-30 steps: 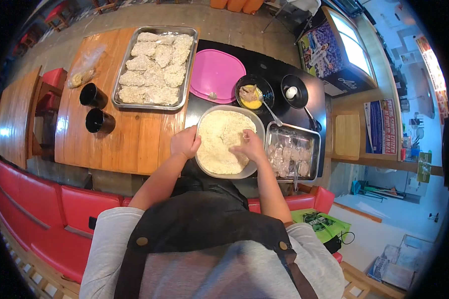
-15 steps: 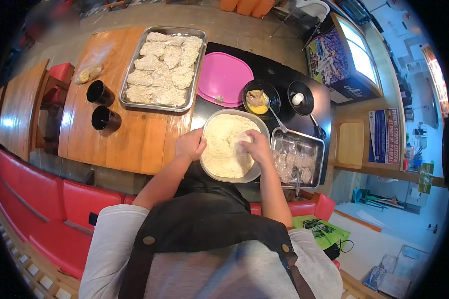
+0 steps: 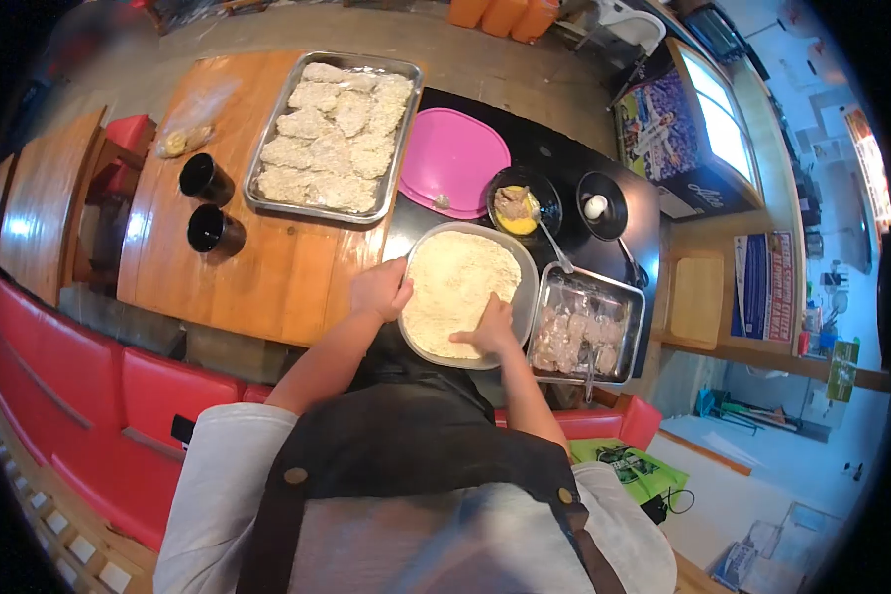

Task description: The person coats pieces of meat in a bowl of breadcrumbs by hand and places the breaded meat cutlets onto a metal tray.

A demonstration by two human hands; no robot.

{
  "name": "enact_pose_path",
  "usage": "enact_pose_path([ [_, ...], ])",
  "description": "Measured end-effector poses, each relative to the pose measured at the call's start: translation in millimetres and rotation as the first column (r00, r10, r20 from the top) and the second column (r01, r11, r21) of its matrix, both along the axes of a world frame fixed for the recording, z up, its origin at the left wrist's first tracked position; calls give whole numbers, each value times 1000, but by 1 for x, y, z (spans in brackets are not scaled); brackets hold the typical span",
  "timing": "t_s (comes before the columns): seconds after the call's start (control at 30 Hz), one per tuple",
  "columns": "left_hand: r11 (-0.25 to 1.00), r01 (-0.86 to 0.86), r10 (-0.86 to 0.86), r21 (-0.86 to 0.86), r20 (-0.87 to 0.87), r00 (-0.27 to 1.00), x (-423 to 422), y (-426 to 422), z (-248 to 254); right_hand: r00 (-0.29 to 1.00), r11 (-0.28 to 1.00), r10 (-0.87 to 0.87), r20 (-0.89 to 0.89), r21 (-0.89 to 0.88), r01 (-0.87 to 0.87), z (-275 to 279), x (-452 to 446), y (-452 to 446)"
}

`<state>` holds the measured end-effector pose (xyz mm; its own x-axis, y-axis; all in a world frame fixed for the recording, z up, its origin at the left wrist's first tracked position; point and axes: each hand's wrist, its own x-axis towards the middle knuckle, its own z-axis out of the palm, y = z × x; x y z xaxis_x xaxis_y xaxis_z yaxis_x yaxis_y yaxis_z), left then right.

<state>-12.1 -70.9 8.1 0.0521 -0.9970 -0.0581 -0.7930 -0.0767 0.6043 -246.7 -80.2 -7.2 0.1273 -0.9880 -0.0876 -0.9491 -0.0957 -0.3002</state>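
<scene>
A translucent plastic tub (image 3: 531,297) of pale breadcrumbs (image 3: 455,282) stands in front of me at the table edge. My left hand (image 3: 381,289) grips its left rim, thumb on the inner side. Down in the near right part of the crumbs is my right hand (image 3: 489,330), thumb spread from the fingers; the fingertips are partly buried, and no piece shows in it. Right of the tub, a metal tray (image 3: 619,277) holds raw meat pieces (image 3: 574,337) and tongs (image 3: 590,381). A large tray (image 3: 252,188) of breaded pieces (image 3: 332,139) lies at the upper left.
Beyond the tub are a pink lid (image 3: 450,158), a black bowl (image 3: 495,193) with egg, meat and a spoon (image 3: 556,247), and a black pan (image 3: 604,183) holding a white egg. Two black cups (image 3: 213,230) and a plastic bag (image 3: 188,134) sit on the left.
My right hand has moved nearer to me within the crumbs, and its fingers have spread. The crumb surface looks smoother. My left hand stays on the rim; the view has shifted slightly.
</scene>
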Motion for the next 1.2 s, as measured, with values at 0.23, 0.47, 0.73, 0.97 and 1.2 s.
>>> enact_pose_path([
  [0.23,1000,8,-7,22,-14,1000,-1,-2,5,654,814,-450,608,581,20,-4,-15,-13],
  [0.47,992,-23,15,-125,-63,998,-4,-1,-12,899,989,-50,435,145,-15,69,18,-46],
  [0.73,1000,23,-23,18,6,1000,-1,-1,0,898,904,31,440,371,-213,9,33,-72],
  [0.97,999,32,-31,36,-5,999,1,-1,-3,995,987,-64,-75,142,75,5,-2,-10],
  [1.2,999,36,-37,29,8,999,0,-1,-2,800,804,-373,469,594,27,-8,-16,-18],
])
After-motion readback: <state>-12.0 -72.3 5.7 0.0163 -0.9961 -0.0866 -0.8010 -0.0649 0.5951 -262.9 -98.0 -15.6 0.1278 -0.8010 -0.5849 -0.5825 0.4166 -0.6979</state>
